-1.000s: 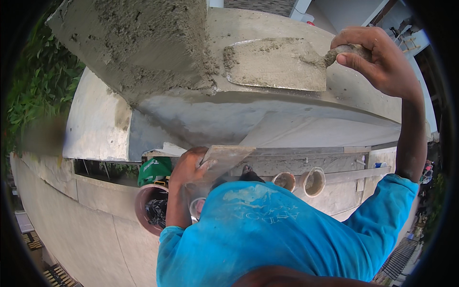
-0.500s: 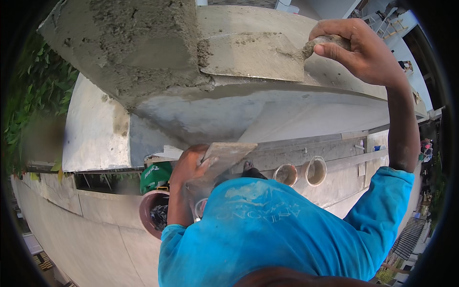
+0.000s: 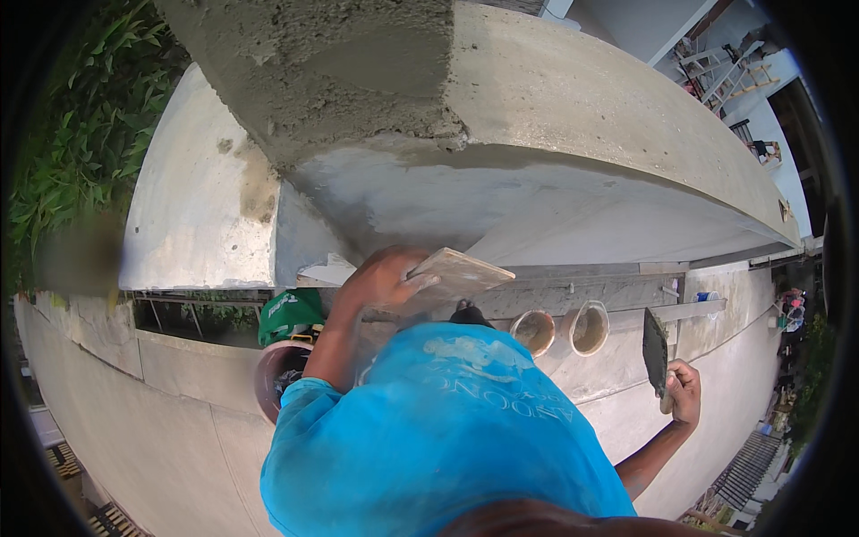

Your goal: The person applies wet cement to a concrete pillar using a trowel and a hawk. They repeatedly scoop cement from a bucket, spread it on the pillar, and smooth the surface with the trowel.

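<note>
My left hand (image 3: 386,279) is closed on the edge of a flat, pale mortar board (image 3: 467,274), held tilted in front of my chest. Out to the right and low, my right hand (image 3: 684,394) grips a plastering trowel (image 3: 655,352), its dark flat blade pointing away from me. Rough wet mortar (image 3: 349,85) covers part of the concrete surface at the top, with a smoother patch inside it. Beside it runs a bare concrete face (image 3: 591,107), and below its edge a smooth grey underside (image 3: 501,206).
Two buckets (image 3: 589,328) stand below, right of my feet. At left are a dark reddish tub (image 3: 271,376) and a green bag (image 3: 291,315). Leafy plants (image 3: 80,152) border the far left. A ladder (image 3: 720,80) stands at the far right.
My right hand has pulled the trowel off the concrete beside the mortar and swung it down to the right. The board in my left hand has shifted slightly right and up.
</note>
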{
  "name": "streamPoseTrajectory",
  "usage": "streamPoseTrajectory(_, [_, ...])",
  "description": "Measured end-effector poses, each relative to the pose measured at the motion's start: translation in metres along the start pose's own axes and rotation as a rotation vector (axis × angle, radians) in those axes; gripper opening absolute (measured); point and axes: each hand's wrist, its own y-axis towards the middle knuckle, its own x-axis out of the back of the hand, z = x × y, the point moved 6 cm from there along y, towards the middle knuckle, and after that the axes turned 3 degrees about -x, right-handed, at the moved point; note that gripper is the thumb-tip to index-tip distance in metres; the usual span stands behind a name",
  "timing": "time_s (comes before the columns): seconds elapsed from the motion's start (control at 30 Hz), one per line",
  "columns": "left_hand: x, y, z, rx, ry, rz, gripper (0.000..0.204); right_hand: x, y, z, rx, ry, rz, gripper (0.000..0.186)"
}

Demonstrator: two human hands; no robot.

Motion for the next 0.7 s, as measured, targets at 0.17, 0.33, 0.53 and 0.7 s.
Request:
streamPoseTrajectory(0.17, [0.005,0.008,-0.006,-0.038,0.042,0.051,0.038,-0.12,-0.014,-0.27,-0.696,0.201,-0.239,0.022])
streamPoseTrajectory(0.33, [0.006,-0.001,-0.002,0.005,0.061,0.067,0.042,-0.128,0.036,-0.074,0.032,0.316,-0.178,0.032])
streamPoseTrajectory(0.53, [-0.004,-0.001,0.004,-0.077,0.104,-0.049,0.042,-0.182,0.048,0.133,0.775,0.051,-0.214,0.051])
streamPoseTrajectory(0.7, [-0.013,-0.017,-0.002,-0.048,0.106,-0.147,0.039,-0.147,0.027,0.21,0.878,-0.184,-0.319,0.058])
